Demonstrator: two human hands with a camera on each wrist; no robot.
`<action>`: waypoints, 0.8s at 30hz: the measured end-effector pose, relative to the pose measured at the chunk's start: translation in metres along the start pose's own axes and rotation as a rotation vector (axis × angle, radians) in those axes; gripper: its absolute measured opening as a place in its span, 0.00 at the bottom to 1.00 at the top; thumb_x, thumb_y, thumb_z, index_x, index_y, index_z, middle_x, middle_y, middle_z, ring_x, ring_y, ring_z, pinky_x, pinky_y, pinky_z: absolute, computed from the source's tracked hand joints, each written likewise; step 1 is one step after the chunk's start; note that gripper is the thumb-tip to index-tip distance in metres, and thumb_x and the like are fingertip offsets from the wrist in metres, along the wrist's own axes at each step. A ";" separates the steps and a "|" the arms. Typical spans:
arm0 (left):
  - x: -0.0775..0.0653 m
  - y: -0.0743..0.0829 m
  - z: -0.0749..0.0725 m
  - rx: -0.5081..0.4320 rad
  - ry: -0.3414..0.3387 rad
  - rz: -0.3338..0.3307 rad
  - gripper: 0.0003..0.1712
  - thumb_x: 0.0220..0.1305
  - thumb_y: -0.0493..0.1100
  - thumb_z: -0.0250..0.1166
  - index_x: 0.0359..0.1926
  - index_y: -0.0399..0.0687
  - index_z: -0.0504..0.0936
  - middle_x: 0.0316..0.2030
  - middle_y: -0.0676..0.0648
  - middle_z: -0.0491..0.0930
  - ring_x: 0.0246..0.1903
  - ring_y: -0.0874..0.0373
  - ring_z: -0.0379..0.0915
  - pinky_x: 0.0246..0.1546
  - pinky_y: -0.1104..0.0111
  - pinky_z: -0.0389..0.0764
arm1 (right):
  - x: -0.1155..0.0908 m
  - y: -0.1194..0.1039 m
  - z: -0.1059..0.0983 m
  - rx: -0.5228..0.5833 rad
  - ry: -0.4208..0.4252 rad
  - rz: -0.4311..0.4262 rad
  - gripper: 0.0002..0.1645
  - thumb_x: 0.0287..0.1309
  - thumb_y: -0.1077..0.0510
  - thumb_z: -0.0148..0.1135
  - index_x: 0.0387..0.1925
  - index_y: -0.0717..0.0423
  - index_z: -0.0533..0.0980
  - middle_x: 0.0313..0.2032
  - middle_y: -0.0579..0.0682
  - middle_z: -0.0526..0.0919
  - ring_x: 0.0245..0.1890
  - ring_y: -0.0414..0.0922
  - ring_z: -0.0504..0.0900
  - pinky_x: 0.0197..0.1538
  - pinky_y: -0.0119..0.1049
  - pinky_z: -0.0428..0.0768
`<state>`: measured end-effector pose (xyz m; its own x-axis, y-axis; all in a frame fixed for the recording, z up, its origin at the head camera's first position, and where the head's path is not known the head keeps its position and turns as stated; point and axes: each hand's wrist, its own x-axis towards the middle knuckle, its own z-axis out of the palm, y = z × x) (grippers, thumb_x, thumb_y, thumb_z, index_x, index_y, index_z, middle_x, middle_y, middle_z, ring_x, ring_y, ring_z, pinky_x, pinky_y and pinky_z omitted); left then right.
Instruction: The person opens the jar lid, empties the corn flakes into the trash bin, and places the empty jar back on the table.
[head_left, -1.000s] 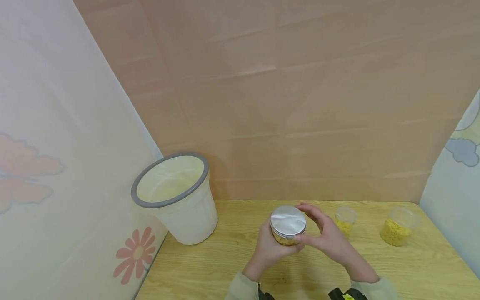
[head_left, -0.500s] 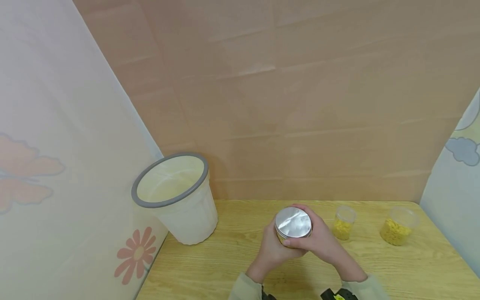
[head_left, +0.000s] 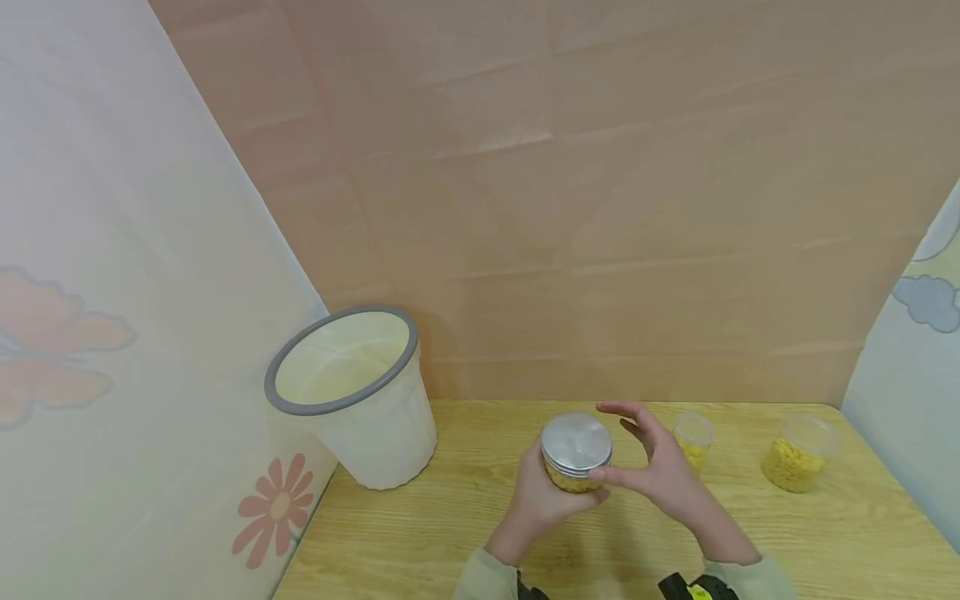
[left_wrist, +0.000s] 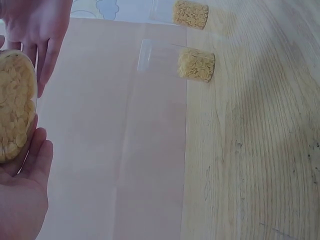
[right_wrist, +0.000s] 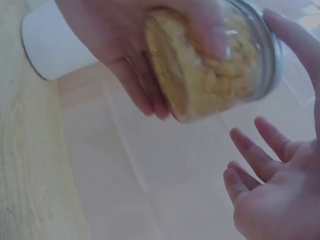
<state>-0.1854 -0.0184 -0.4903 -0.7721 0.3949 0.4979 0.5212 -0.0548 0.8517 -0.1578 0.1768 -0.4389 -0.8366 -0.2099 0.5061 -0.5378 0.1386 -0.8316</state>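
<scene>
In the head view my left hand (head_left: 534, 498) grips a clear jar (head_left: 564, 481) of yellow pasta-like pieces, held up over the table. A silver metal lid (head_left: 577, 441) sits on the jar. Seen from the right wrist, the jar (right_wrist: 210, 75) lies tilted, with the left thumb across its side and other fingers behind it. My right hand (head_left: 666, 479) is spread beside the lid, its thumb tip at the lid's edge and its other fingers away from it. In the right wrist view the right hand (right_wrist: 280, 190) shows its palm and parted fingers.
Two clear containers partly filled with yellow pieces stand at the right: a narrower one (head_left: 694, 450) behind the right hand and a wider one (head_left: 793, 463) farther right. A white bin with a grey rim (head_left: 414, 333) stands at the left. Hung sheets close off the wooden table (head_left: 390, 542).
Half a second ago the right hand was wrapped round the lid; now its fingers have spread and drawn back to the right. The jar has shifted slightly left with the left hand.
</scene>
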 end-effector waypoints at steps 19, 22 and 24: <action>0.000 -0.001 -0.002 0.007 -0.004 0.017 0.43 0.55 0.42 0.79 0.69 0.60 0.69 0.58 0.52 0.77 0.55 0.53 0.77 0.55 0.57 0.79 | -0.006 -0.004 0.014 -0.106 -0.044 0.108 0.46 0.51 0.62 0.80 0.69 0.59 0.67 0.66 0.57 0.71 0.65 0.64 0.67 0.64 0.63 0.66; -0.001 -0.002 0.000 0.033 -0.005 0.016 0.44 0.53 0.41 0.79 0.69 0.61 0.69 0.58 0.53 0.78 0.55 0.54 0.77 0.55 0.58 0.79 | -0.005 -0.002 0.020 -0.077 -0.040 0.144 0.47 0.51 0.60 0.80 0.70 0.54 0.67 0.64 0.54 0.72 0.62 0.60 0.71 0.58 0.68 0.68; -0.001 -0.001 0.001 0.052 -0.008 0.005 0.45 0.52 0.40 0.80 0.69 0.62 0.69 0.58 0.55 0.78 0.55 0.56 0.76 0.55 0.59 0.79 | -0.004 0.000 0.023 -0.052 -0.035 0.163 0.48 0.50 0.60 0.80 0.70 0.51 0.66 0.62 0.53 0.73 0.58 0.55 0.73 0.55 0.63 0.73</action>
<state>-0.1844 -0.0174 -0.4919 -0.7664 0.4021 0.5009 0.5436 -0.0093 0.8393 -0.1525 0.1555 -0.4461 -0.9094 -0.2144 0.3564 -0.4009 0.2233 -0.8885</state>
